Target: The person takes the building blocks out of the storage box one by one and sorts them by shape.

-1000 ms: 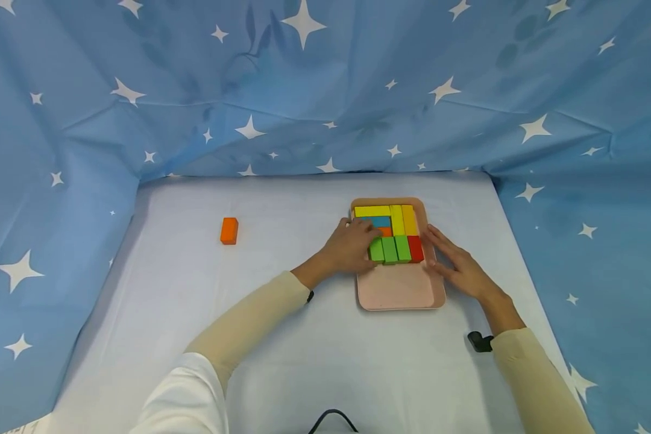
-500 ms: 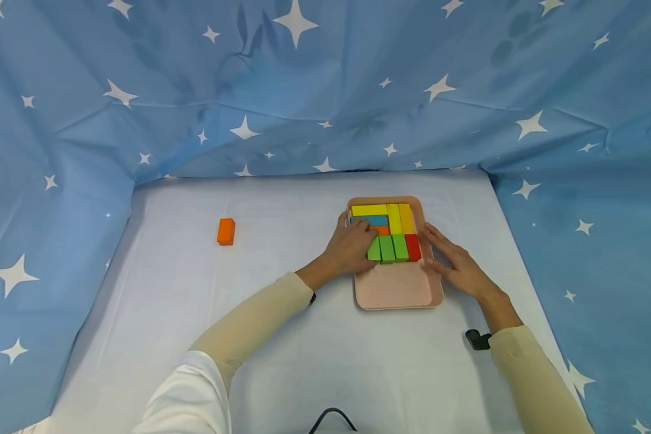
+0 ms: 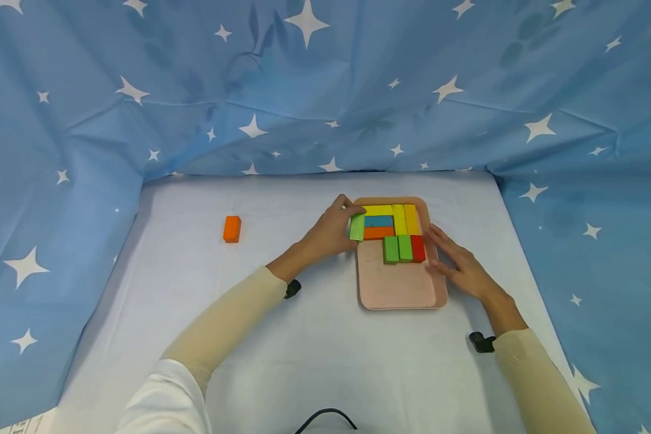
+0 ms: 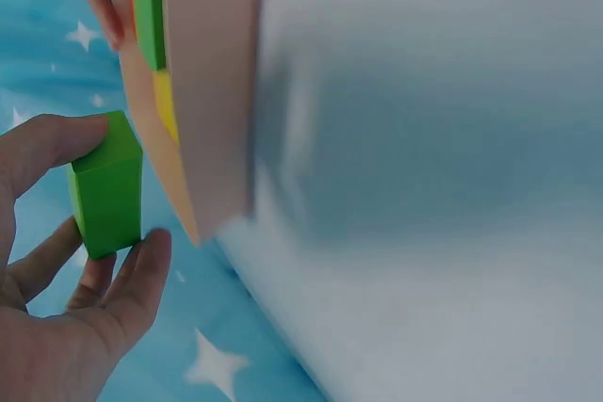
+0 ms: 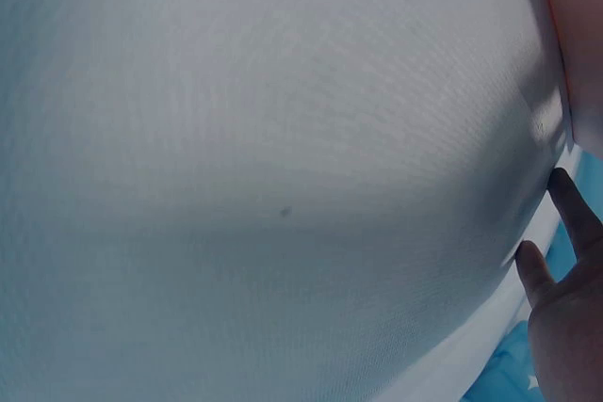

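Observation:
A pink tray [image 3: 396, 295] holds coloured blocks packed toward its far end. My left hand [image 3: 330, 229] pinches a green block [image 3: 357, 227] over the tray's left rim; the left wrist view shows this block [image 4: 108, 190] between thumb and fingertips, raised beside the tray wall [image 4: 212, 91]. In the tray, two green blocks [image 3: 398, 248] stand beside a red block [image 3: 418, 248]. Behind them lie yellow blocks [image 3: 404, 219], a blue block [image 3: 378, 221] and an orange block [image 3: 378, 232]. My right hand [image 3: 461, 265] rests at the tray's right rim with fingers extended, holding nothing.
A single orange block [image 3: 232, 229] stands on the white tabletop [image 3: 282, 361] to the left of the tray. Blue star-patterned cloth [image 3: 304, 108] hangs behind and at both sides of the table. A black cable [image 3: 325, 412] curves at the near edge.
My left hand has lifted the leftmost green block out of its row and moved it up and left to the tray's rim. My right hand has stayed at the right rim.

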Tool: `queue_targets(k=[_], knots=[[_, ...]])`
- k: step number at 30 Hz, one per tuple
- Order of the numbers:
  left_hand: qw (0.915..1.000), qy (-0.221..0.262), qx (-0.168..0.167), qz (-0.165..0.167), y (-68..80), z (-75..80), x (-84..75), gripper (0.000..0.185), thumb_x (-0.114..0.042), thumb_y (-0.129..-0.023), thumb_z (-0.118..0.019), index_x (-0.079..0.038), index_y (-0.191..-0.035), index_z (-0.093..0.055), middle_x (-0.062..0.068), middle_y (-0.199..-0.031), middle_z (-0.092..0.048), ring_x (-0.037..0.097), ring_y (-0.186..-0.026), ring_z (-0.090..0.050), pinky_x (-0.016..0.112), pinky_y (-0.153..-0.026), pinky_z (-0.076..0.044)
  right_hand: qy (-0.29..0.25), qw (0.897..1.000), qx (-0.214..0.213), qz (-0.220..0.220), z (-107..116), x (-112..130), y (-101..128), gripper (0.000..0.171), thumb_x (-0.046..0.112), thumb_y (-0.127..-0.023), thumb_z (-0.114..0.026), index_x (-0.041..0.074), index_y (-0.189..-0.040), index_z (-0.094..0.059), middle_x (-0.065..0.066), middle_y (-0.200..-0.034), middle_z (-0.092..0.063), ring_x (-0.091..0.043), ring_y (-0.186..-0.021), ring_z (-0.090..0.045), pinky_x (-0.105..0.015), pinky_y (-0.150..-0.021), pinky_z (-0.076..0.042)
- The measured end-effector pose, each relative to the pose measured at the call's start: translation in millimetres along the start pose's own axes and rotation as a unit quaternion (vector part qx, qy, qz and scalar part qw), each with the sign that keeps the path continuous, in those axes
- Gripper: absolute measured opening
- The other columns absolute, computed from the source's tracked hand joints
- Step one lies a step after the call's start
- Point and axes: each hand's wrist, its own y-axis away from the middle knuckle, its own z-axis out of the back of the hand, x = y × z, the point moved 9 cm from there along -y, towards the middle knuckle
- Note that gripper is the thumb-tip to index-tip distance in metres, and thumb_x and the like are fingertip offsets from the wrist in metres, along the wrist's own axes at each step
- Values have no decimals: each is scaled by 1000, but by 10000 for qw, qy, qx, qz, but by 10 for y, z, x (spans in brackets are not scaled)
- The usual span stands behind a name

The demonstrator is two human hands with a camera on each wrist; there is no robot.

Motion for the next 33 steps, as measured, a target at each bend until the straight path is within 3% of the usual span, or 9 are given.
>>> queue_targets(k=[8, 17, 23, 33], knots=[[9974, 258, -360, 561, 320, 386, 612, 69, -4, -81, -83, -8, -145, -59, 14, -134, -46, 29, -123, -60, 33, -91, -59, 13, 9996, -78, 284, 21, 56, 24, 71, 25, -104, -61, 22, -166, -27, 0, -176, -13, -44, -158, -22, -78, -115, -21], [9923, 210, -533, 1102, 660, 757, 1182, 69, -2, -82, -83, -4, -146, -58, 18, -135, -45, 35, -124, -57, 40, -92, -60, 27, 9999, -92, 132, 44, 29, 51, 72, 27, -104, -60, 25, -167, -25, 3, -176, -12, -39, -160, -19, -78, -116, -21], [9893, -193, -389, 1393, 813, 919, 1407, 70, -3, -82, -84, -3, -146, -57, 22, -136, -45, 40, -124, -54, 48, -97, -56, 11, 10000, -89, 2, 31, 15, 60, 72, 30, -104, -59, 27, -167, -25, 5, -176, -12, -40, -160, -18, -79, -115, -20], [9853, -506, -155, 1622, 934, 943, 1609, 70, -3, -82, -83, 0, -146, -56, 25, -137, -46, 43, -120, -53, 55, -99, -53, -25, 9999, -61, 143, 3, 82, 42, 72, 27, -104, -60, 25, -167, -24, 1, -176, -13, -42, -160, -18, -80, -114, -20]])
